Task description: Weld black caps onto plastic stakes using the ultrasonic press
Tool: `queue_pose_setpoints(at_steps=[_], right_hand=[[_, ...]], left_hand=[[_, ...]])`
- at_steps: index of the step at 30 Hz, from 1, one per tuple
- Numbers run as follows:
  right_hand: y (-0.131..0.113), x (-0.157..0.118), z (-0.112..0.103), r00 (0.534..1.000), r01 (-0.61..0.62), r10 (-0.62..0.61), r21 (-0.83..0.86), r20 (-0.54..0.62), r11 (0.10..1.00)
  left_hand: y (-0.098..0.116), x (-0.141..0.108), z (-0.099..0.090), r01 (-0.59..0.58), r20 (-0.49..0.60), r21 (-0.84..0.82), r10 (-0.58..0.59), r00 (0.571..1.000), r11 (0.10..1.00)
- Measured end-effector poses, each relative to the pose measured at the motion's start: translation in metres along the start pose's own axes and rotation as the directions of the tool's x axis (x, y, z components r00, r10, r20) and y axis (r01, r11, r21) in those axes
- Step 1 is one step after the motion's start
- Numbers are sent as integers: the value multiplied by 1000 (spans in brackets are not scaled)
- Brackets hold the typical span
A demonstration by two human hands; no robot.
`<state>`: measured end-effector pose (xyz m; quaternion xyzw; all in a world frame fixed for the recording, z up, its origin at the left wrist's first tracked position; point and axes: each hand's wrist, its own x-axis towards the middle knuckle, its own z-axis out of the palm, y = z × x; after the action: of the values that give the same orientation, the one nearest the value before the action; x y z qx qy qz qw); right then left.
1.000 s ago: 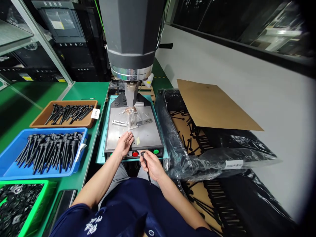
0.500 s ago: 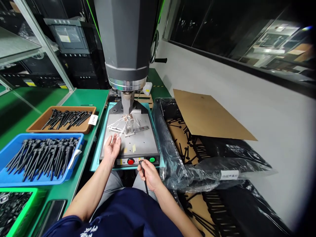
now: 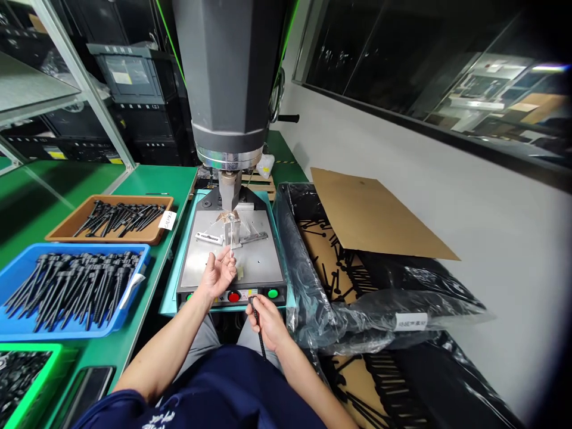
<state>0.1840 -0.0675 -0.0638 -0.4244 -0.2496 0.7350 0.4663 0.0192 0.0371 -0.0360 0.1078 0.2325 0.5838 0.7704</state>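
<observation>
My left hand is palm up over the front of the machine's metal plate, its curled fingertips pinched at a thin pale strand that runs up to the metal fixture. Above that fixture hangs the machine's welding-type head. In front of the button panel, my right hand pinches a black stemmed part, its thin stem pointing down. The red button lies between my hands, and a green button is to the right.
At left are an orange tray and a blue tray of black parts, plus a green bin. At right, a plastic-lined box holds black parts under a cardboard sheet. A phone-like device lies lower left.
My left hand has moved right, in front of the fixture, and its fingers have closed on a strand. My right hand still holds the black part, nearly in place.
</observation>
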Motion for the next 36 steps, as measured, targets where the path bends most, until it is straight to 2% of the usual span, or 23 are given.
queue_pose_setpoints(at_steps=[4,7,10,13,16,18,21,24,26,28,30,32,36], right_hand=[[3,2,0,1000,1,-1,-3,-6,1000],[-1,8,2,1000,4,-4,-6,-5,1000],[-11,24,8,1000,16,-16,-16,-1,1000],[-22,50,19,998,16,-18,25,55,1000],[-26,81,39,991,7,-16,66,134,998],[-27,102,58,984,35,-40,32,172,999],[-32,131,83,966,207,-199,-35,163,978],[-47,154,92,894,447,-446,-76,28,891],[-62,164,89,827,544,-557,-148,-73,826],[-77,171,80,759,604,-641,-242,-115,759],[-88,175,72,694,654,-713,-326,-100,682],[-93,176,67,652,685,-756,-383,-57,620],[-88,178,66,627,705,-778,-447,31,550]], left_hand=[[4,8,13,-161,-86,278,191,978,947],[12,11,26,-259,-109,378,320,941,889],[26,8,39,-296,-18,290,314,949,910],[40,3,48,-241,30,114,240,970,964],[49,2,51,-189,-28,-25,188,982,982],[52,2,50,-184,-75,-90,178,981,979],[54,3,46,-180,-132,-129,163,978,975],[55,1,41,-202,-172,-115,181,968,973],[56,0,37,-210,-193,-91,190,963,973],[57,-1,34,-205,-213,-68,187,959,976],[56,0,32,-201,-219,-46,187,958,978],[55,0,31,-206,-206,-28,196,959,978],[52,-2,30,-192,-192,-29,183,964,981]])
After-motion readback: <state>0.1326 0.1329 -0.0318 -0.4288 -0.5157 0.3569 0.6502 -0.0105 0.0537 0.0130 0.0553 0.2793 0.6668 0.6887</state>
